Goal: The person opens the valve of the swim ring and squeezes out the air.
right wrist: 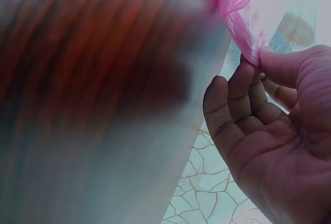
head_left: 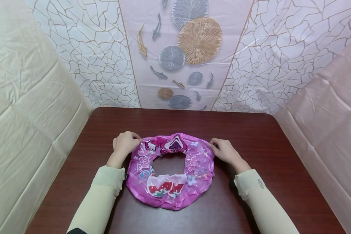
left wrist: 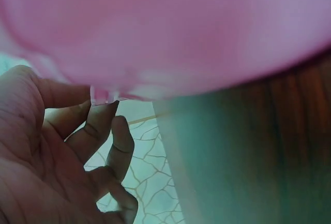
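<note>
A pink, partly see-through swim ring (head_left: 166,203), limp and wrinkled, lies over the middle of the table with strawberry prints on its near side. At its far left edge my left hand (head_left: 124,143) pinches the plastic; the left wrist view shows the thumb and a finger on a small edge of it, the other fingers bent loosely below. My right hand (head_left: 226,151) pinches the far right edge. In the right wrist view, thumb and fingertips meet on a gathered fold of the pink plastic (right wrist: 240,30). Table shows through the ring's central hole.
The dark red-brown wooden table (head_left: 260,143) has rounded far corners. Behind it hangs a patterned backdrop (head_left: 105,52) with fish and round shapes. Pale fabric walls (head_left: 32,107) stand along the left and right sides.
</note>
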The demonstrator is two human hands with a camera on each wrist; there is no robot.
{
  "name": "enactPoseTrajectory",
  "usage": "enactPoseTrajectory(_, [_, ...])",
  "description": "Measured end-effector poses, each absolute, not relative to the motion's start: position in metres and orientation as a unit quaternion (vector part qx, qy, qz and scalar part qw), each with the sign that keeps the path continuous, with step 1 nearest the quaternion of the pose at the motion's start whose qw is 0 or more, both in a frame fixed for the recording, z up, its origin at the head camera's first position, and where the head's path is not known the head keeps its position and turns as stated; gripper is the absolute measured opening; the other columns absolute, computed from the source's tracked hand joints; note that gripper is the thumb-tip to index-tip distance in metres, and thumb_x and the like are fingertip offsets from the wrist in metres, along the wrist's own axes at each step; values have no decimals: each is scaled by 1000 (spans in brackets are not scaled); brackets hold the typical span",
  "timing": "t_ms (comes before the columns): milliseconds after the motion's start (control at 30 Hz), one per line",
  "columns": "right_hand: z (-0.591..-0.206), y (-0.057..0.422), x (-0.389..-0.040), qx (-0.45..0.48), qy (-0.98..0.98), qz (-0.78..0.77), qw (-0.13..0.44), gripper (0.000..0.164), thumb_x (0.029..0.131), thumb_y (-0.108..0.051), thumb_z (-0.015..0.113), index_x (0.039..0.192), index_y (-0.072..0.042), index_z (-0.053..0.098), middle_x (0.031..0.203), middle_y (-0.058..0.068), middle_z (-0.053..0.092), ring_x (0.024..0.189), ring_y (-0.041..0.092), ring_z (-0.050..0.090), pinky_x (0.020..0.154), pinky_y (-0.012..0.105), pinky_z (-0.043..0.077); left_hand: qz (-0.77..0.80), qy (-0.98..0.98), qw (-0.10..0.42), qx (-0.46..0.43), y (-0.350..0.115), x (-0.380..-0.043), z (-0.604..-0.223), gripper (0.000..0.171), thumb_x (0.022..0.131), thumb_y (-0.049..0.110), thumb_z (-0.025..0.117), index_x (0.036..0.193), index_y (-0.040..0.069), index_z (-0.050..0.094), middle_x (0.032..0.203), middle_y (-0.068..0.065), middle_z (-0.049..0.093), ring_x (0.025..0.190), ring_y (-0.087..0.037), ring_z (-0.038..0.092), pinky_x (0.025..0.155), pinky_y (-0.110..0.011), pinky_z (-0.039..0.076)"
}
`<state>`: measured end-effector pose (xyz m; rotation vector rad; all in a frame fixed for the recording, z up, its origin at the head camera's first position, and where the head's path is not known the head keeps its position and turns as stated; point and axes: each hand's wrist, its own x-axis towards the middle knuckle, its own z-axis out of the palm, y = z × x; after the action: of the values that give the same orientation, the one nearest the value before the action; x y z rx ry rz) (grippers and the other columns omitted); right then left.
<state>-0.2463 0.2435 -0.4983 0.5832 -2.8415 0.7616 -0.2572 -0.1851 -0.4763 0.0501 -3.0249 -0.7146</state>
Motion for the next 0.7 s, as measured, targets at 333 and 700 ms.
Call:
enactPoseTrajectory(333, [-498,248,-247,175,-951,249,60,14,96,-16,66,83,-12,69,63,-6,56,61,13,51,60,32,45,-259,-964,5,57,-194,-260,-480,22,88,40,66,94,26,81,108,-6,75,100,-36,65,79,-57,44])
enactPoseTrajectory(700, [-497,249,-249,162,-959,230,44,17,97,-17,65,81,-10,67,61,-5,53,61,15,50,60,33,44,-280,-955,-45,85,-203,-266,-484,28,87,41,65,99,21,81,119,-13,71,106,-39,63,78,-57,48])
